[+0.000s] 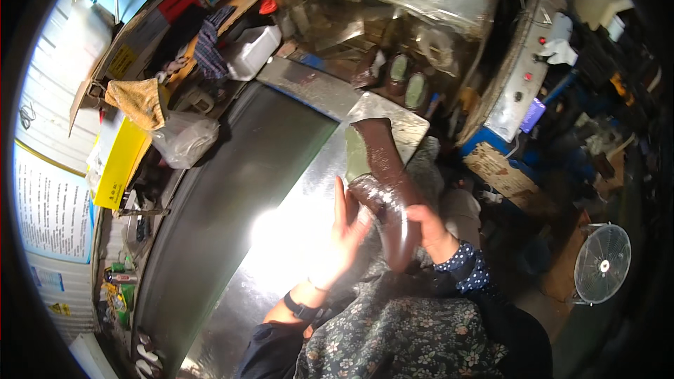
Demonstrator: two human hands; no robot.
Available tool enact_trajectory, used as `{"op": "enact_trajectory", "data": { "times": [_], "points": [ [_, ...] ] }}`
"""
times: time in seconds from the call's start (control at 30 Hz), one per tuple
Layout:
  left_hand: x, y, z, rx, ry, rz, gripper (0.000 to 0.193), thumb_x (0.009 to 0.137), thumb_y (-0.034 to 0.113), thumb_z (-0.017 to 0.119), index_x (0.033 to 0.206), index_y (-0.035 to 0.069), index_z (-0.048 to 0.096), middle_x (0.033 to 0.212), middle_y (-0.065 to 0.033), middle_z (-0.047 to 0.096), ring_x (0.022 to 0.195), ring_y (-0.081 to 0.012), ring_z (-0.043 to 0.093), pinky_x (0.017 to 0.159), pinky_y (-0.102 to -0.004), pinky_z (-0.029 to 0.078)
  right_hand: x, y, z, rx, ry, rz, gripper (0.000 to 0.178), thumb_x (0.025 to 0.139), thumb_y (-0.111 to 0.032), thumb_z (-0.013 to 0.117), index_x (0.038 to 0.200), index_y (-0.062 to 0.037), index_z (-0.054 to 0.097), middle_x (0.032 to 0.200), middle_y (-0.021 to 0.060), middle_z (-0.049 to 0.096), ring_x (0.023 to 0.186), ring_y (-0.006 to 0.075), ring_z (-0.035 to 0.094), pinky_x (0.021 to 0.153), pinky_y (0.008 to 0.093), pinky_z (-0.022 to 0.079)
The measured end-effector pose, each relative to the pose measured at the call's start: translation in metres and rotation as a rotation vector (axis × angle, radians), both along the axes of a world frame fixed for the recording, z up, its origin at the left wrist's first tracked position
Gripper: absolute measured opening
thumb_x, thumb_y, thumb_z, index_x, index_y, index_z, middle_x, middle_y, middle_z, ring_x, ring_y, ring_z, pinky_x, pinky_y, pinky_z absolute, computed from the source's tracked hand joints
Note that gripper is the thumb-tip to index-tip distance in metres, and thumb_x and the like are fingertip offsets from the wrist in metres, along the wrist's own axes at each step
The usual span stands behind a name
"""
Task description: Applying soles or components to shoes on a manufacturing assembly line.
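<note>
A glossy dark brown leather shoe [394, 212] with a pale green part [357, 154] is held in front of me, its rounded toe pointing toward my body. Whether the brown section at its far end belongs to the same piece, I cannot tell. My right hand [430, 230] grips the shoe's right side, its fingertips on the leather. On the other side my left hand [340, 235] has its fingers stretched upward and apart, with the thumb side at or close to the shoe. Beyond the held shoe lies a pale flat plate [401, 121].
Several brown shoes with green tops [415, 85] stand behind the plate. A dark conveyor belt [246, 147] runs along the left beside a shiny metal surface [235, 288]. At right are a control panel [523, 88] and a round fan [602, 264]. A white bin [253, 52] sits back left.
</note>
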State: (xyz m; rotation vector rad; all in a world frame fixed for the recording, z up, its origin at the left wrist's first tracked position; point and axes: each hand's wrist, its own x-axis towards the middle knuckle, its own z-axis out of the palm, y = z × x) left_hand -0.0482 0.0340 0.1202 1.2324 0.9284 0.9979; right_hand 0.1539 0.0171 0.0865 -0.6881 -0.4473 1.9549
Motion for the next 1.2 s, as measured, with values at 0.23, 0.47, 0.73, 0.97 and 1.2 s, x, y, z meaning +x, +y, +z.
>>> {"op": "enact_trajectory", "data": {
  "times": [0.23, 0.47, 0.73, 0.97, 1.2],
  "points": [
    [0.033, -0.077, 0.013, 0.993, 0.633, -0.257, 0.089, 0.079, 0.047, 0.076, 0.142, -0.005, 0.043, 0.15, -0.0284, 0.038, 0.144, -0.0451, 0.03, 0.118, -0.0546, 0.021, 0.009, -0.061, 0.017, 0.125, 0.057, -0.248, 0.073, 0.076, -0.038, 0.069, 0.134, 0.0019, 0.049, 0.123, 0.0143, 0.063, 0.109, 0.0249, 0.063, 0.1, 0.0368, 0.05],
    [0.043, -0.069, 0.028, 1.503, 0.397, -0.22, 0.054, 0.081, 0.029, 0.067, 0.125, -0.002, 0.061, 0.131, -0.0225, 0.06, 0.125, -0.0379, 0.056, 0.112, -0.0468, 0.036, 0.013, -0.092, 0.045, 0.081, 0.118, -0.246, 0.08, 0.071, -0.051, 0.072, 0.13, 0.0009, 0.053, 0.119, 0.0128, 0.064, 0.104, 0.0247, 0.064, 0.095, 0.0347, 0.052],
    [0.095, -0.067, 0.081, 1.172, 0.363, -0.562, 0.086, 0.073, 0.03, 0.082, 0.141, -0.005, 0.044, 0.147, -0.03, 0.041, 0.137, -0.0445, 0.04, 0.113, -0.0504, 0.033, 0.069, -0.099, 0.048, 0.229, 0.091, -0.541, 0.077, 0.078, -0.041, 0.069, 0.137, 0.0032, 0.047, 0.127, 0.0169, 0.06, 0.113, 0.0263, 0.061, 0.102, 0.0384, 0.047],
    [0.042, -0.039, -0.003, 0.696, 0.546, -0.716, 0.063, 0.086, 0.028, 0.074, 0.135, -0.002, 0.05, 0.133, -0.0244, 0.058, 0.12, -0.039, 0.059, 0.101, -0.0414, 0.049, 0.199, -0.122, 0.143, 0.513, -0.839, -0.895, 0.086, 0.075, -0.014, 0.071, 0.151, 0.0027, 0.033, 0.145, 0.0116, 0.048, 0.127, 0.0224, 0.051, 0.11, 0.033, 0.036],
    [0.008, -0.043, -0.12, 0.922, 0.656, -0.448, 0.03, 0.083, 0.019, 0.069, 0.11, 0.006, 0.071, 0.125, -0.0134, 0.066, 0.121, -0.033, 0.059, 0.105, -0.0444, 0.043, 0.389, -0.125, 0.184, 0.066, -2.003, -1.155, 0.072, 0.066, -0.03, 0.078, 0.136, -0.0202, 0.061, 0.15, 0.0329, 0.037, 0.138, 0.04, 0.042, 0.109, 0.0391, 0.039]
  ]
}}
